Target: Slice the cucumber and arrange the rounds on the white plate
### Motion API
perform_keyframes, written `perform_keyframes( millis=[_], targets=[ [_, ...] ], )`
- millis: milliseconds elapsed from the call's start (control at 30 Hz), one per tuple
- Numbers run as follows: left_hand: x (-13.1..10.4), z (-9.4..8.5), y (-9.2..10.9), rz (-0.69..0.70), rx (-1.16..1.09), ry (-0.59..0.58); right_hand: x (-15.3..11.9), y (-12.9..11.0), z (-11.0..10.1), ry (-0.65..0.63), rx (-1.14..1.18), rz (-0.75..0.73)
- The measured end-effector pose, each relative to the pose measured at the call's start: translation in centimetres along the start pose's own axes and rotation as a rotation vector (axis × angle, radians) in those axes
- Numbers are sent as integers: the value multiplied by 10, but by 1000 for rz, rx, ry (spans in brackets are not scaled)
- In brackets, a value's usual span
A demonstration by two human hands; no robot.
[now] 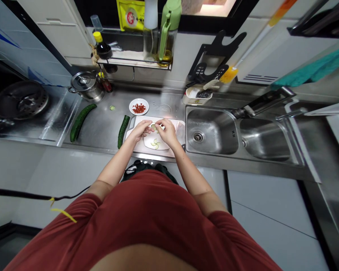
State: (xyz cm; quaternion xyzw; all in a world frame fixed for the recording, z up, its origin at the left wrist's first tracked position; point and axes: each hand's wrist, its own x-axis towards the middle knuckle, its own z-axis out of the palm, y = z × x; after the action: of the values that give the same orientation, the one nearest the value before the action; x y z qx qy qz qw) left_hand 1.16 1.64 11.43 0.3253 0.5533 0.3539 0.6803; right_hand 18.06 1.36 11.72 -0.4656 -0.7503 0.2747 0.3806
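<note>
Over a white plate [165, 147] on the cutting board [137, 151], my two hands are close together. My left hand [141, 130] is turned partly palm up with its fingers curled in. My right hand [167, 131] pinches with thumb and forefinger. Between the fingertips of both hands shows a pale green cucumber slice [153, 127]; exactly how each hand grips it is hard to see. Below the hands, several cucumber slices [155, 144] lie fanned out on the plate. A cut cucumber [123, 131] rests against the board's left side.
A whole cucumber [81, 122] and a cucumber end [112, 108] lie on the steel counter to the left. Behind the board is a small dish [132, 107] with chopped red pieces. A lidded pot [87, 87] stands back left; a double sink [211, 130] is right.
</note>
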Motion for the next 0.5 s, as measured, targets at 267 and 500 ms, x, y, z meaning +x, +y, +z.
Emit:
perform_keyframes(
  millis=[267, 500],
  targets=[
    [0, 0, 2, 107, 17, 48, -3, 6, 2, -24, -27, -24],
    [-3, 1, 7, 313, 128, 112, -2, 11, 10, -9, -18, 16]
  ],
)
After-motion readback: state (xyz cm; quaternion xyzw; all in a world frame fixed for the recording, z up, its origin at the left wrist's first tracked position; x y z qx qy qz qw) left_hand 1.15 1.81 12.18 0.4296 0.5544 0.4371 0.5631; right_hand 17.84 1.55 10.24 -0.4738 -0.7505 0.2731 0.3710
